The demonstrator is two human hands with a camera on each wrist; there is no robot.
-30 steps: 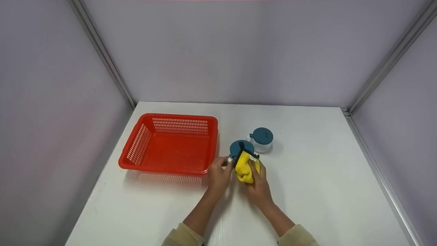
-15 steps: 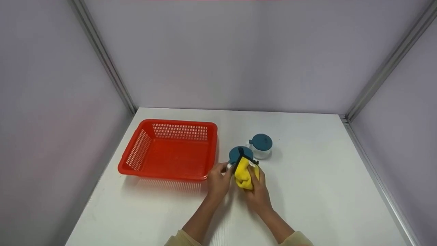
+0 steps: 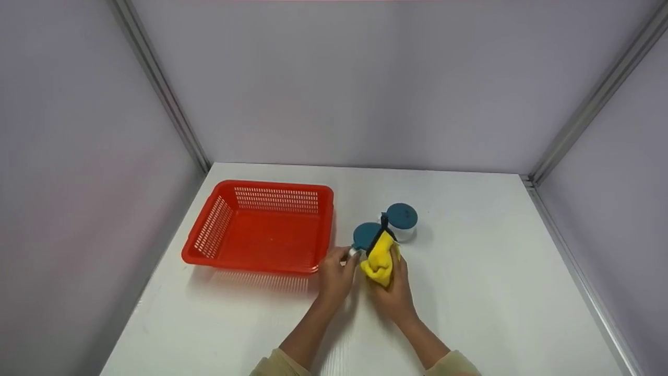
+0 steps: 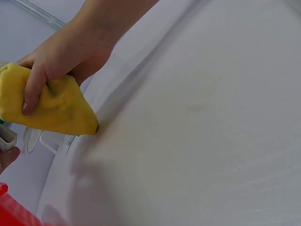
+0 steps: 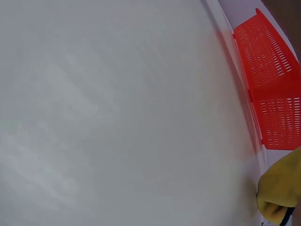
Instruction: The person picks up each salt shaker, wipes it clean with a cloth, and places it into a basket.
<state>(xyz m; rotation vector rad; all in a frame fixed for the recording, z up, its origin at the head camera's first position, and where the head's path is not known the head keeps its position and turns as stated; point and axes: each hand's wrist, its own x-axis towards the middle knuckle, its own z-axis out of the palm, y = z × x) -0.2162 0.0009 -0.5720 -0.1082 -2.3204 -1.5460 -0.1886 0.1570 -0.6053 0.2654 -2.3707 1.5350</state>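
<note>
In the head view, my left hand (image 3: 335, 274) pinches the white handle (image 3: 354, 252) of a jar (image 3: 366, 235) with a round teal lid. My right hand (image 3: 395, 297) grips a yellow cloth (image 3: 380, 263) with black edging, held up against the jar's near right side. Most of the jar's body is hidden behind cloth and fingers. The left wrist view shows the right hand's fingers (image 4: 34, 92) over the bunched cloth, close to the pinched handle (image 4: 7, 138). Only the cloth (image 5: 280, 188) shows at the right wrist view's lower corner.
A second clear jar (image 3: 402, 216) with a teal lid stands just behind and to the right. Left of my hands is a red plastic basket (image 3: 271, 240), its near right corner close to my left hand. Walls enclose the white table (image 3: 496, 271).
My right hand has turned the cloth, and its black loop has shifted right, uncovering more of the near jar's lid. The left hand keeps its pinch on the handle. The head view has tilted slightly.
</note>
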